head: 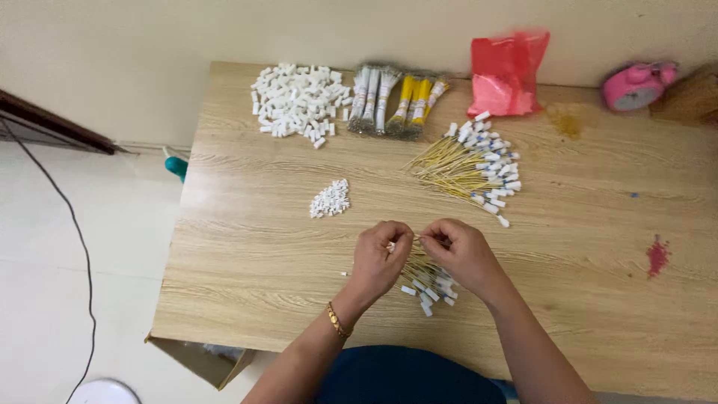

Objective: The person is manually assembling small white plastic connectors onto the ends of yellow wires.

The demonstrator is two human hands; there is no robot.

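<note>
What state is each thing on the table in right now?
Left hand: pinching a small white connector.
Right hand: pinching a thin wire.
Wires under hands: loose bunch.
Finished wires: fanned pile.
Small connector pile: heaped.
Big connector pile: spread.
Wire bundles: bound, lying side by side.
Red bag: crumpled.

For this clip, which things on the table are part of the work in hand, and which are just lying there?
In use:
left hand and right hand, pinching a small white connector and thin wire
wire bunch under the hands
small connector pile
finished wire heap
large connector pile
bundled wires

Lying about:
red plastic bag
pink alarm clock
</note>
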